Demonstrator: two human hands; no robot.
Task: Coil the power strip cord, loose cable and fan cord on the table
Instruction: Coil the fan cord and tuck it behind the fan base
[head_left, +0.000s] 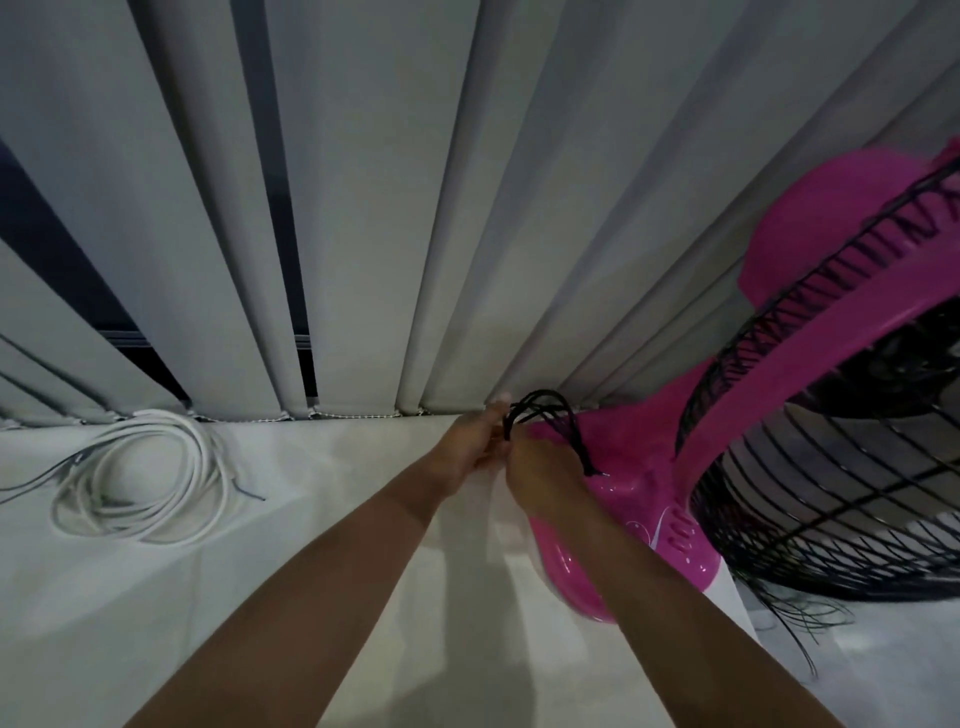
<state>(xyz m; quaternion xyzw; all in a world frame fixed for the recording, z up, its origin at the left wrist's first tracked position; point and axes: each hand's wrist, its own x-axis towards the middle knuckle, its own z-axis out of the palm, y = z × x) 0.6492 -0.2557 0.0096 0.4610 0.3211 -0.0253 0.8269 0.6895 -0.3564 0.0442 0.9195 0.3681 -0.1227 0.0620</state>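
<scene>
Loops of thin black fan cord (545, 415) bunched just above glossy pink plastic fan base (623, 499). Pinched by left hand (470, 447) to keep turns together; gripped by right hand (540, 473), probably to bind them. Finished-looking round white cable coil (145, 467) lies well apart on white tabletop (322, 467).

Dim, cool light on my feed, soft arm shadows on the table (322, 519) at lower centre, wide-angle bending at edges, slight softness, small glare on pink fan base (618, 488).

Bare table (322, 457) lies open at centre; white cable coil (208, 467) occupies the left, pink fan (810, 338) the right, blinds (363, 208) behind.
</scene>
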